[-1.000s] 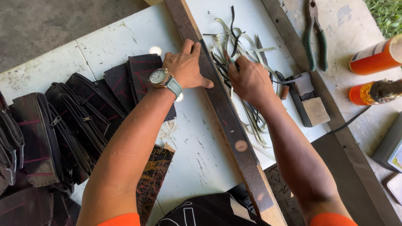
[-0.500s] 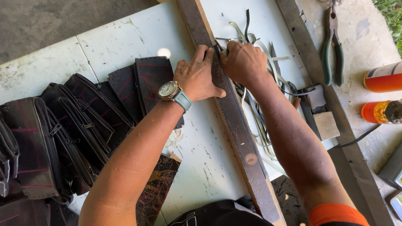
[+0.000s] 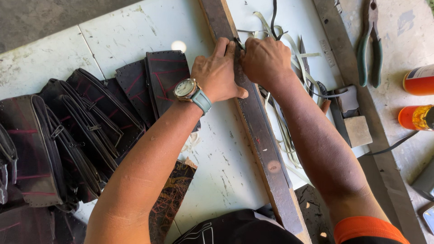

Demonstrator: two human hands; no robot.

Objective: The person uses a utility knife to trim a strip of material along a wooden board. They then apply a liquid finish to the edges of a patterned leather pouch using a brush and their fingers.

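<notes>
A long dark brown strip [image 3: 266,153] lies lengthwise on a white worktable [image 3: 226,167]. My left hand [image 3: 218,72], a watch on its wrist, presses flat on the strip's left side with fingers spread. My right hand [image 3: 264,58] is closed just to its right, on the strip's upper part, gripping what looks like a small dark tool, mostly hidden by the fingers. The two hands nearly touch. A tangle of pale cut strips [image 3: 289,49] lies right of my right hand.
Dark stitched panels [image 3: 90,122] overlap in a row at the left. Green-handled pliers [image 3: 371,43] and two orange cans [image 3: 418,97] sit at the right. A small block [image 3: 358,131] and a cable lie near the right edge.
Both hands have slid further up the strip and come closer together. The view has shifted with them, so the cans and pliers sit nearer the right edge.
</notes>
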